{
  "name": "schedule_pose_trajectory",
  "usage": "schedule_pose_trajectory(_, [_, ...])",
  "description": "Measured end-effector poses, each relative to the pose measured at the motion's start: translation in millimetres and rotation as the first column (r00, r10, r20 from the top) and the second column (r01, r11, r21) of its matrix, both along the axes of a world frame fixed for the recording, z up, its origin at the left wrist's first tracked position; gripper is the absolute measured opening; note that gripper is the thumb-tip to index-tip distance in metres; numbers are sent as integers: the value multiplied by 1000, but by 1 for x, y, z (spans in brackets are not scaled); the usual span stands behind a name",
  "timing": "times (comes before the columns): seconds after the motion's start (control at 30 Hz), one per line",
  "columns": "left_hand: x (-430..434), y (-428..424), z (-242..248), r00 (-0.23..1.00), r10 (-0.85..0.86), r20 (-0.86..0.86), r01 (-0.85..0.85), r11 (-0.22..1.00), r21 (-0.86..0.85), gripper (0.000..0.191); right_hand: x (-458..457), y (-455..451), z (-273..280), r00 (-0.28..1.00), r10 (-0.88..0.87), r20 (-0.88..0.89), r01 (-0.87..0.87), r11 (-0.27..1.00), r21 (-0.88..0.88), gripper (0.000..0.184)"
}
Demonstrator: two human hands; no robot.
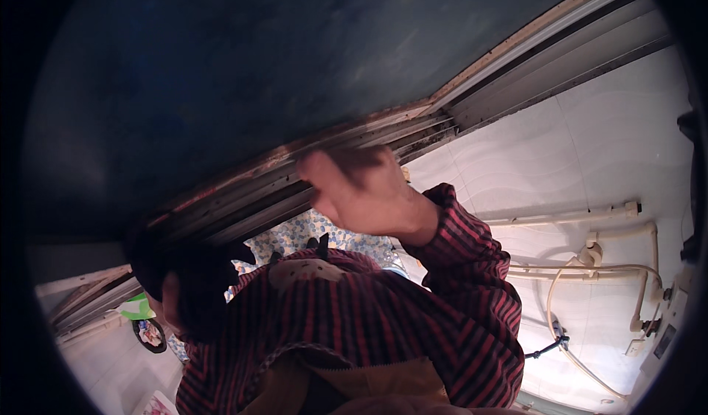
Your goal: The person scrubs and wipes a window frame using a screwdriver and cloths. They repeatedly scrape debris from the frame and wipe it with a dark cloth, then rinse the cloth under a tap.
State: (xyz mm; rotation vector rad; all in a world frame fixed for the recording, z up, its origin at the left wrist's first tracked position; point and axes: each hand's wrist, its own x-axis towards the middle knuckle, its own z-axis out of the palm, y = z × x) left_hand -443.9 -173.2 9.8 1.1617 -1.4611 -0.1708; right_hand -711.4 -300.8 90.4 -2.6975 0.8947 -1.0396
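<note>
My right hand [368,193], slightly blurred, is over the dirty window track [265,188]. Its fingers are curled, the thumb stands apart, and the fingertips are in shadow, so whether it holds something cannot be told. At the lower left, my left hand [168,301] shows only as a strip of skin beside a dark, ragged-edged item [204,288], perhaps a cloth, which appears to be in its grasp and hides most of it. Beyond both hands stretches the dark window pane [232,72], edged by a stained frame strip [381,117].
White wall tiles [558,155] carry pale water pipes [558,216] and a cream hose [586,365] at right. Below lies a blue pebble-patterned surface [332,232]. A green-and-white packet [135,307] and a dark-rimmed container [149,336] with contents are at lower left.
</note>
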Motion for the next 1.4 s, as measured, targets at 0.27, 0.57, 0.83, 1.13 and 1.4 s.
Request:
schedule_pose_trajectory(0.27, [0,2,0,1000,-6,-7,6,1000,3,53,0,0,-5,1000,6,-19,-8,998,-70,15])
schedule_pose_trajectory(0.57, [3,8,-2,1000,-2,-26,2,1000,19,53,-8,7,1,997,69,36,-62,986,-157,23])
schedule_pose_trajectory(0.83, [8,13,-3,997,24,-68,-22,999,39,53,-8,7,-3,999,47,16,-43,985,-166,19])
schedule_pose_trajectory(1.13, [8,6,-6,984,113,-138,-97,988,120,53,-39,15,16,997,-62,52,66,994,-85,12])
schedule_pose_trajectory(1.4, [0,-4,3,997,10,77,-6,999,-48,47,-22,16,-3,987,146,-61,-154,978,-141,15])
